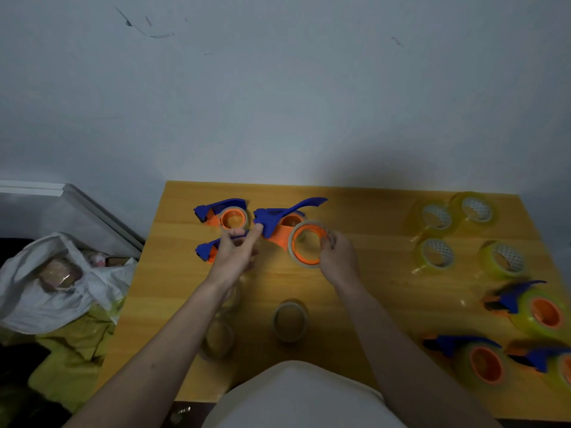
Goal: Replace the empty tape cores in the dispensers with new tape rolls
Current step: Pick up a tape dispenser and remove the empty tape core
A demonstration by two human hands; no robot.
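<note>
Both hands (238, 251) (335, 254) grip the dispenser (275, 223), apparently pinching its core (306, 244).

The table (355, 282) looks like smooth, warm wood grain. On it, the dispensers (279, 225) are matt blue-and-orange plastic; the rolls (438, 253) at its right are glossy, clear yellowish tape. Left of it, the bag (46, 291) is crinkled white plastic.

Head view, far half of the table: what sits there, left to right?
Dispenser with spent core → held dispenser, gripped by left hand and right hand → four new tape rolls.
</note>
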